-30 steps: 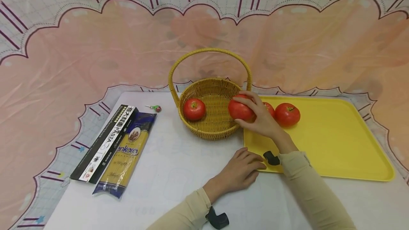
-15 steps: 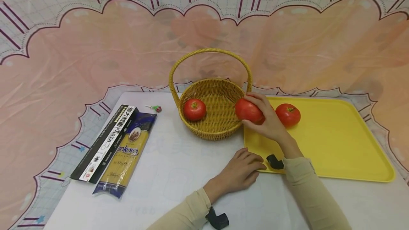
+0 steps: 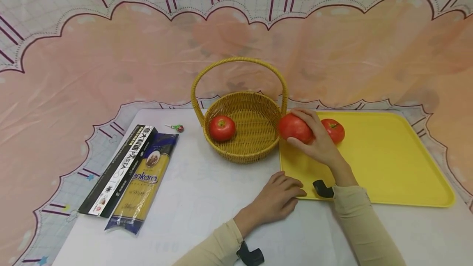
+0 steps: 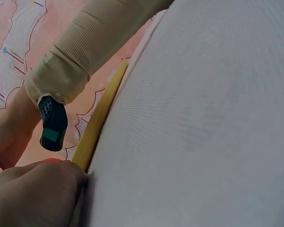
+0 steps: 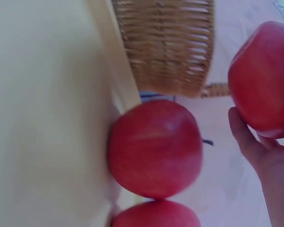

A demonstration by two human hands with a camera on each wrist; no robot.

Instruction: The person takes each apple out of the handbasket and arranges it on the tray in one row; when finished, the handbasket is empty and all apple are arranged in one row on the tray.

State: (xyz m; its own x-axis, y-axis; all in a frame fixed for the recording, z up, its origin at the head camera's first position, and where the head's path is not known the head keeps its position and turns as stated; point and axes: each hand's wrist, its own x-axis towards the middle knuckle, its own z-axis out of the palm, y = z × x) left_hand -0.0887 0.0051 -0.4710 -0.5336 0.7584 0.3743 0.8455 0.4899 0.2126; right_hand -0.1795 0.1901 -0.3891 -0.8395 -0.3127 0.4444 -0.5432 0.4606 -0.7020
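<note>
the large tomato [image 3: 295,129] is in my right hand [image 3: 315,139], whose fingers and thumb are clamped round its sides. over the last second i have shifted it rightward: it overlapped the right rim of the wicker basket [image 3: 255,130] in the view from my head, and now it shows mostly over the far left part of the yellow tray [image 3: 391,159]. i take this to mean the tomato is being carried away from the basket towards the tray side, and is not yet set down.

below it, the camera on my right wrist shows a tomato with a dark stem [image 5: 154,149], lying by the tray's edge and apart from the one i hold; from my head it is hidden. just to its right on the tray sits another tomato [image 3: 333,131]. one more tomato [image 3: 222,128] rests in the left side of the basket, unchanged.

my left hand [image 3: 277,198] grips nothing; its loosely bent fingers rest at the tray's near left corner, as they did a second ago.

farther left on the white table [image 3: 199,208] lie a yellow pasta packet [image 3: 142,184], a black-and-white pasta box [image 3: 118,171] and a small lollipop [image 3: 177,127].
</note>
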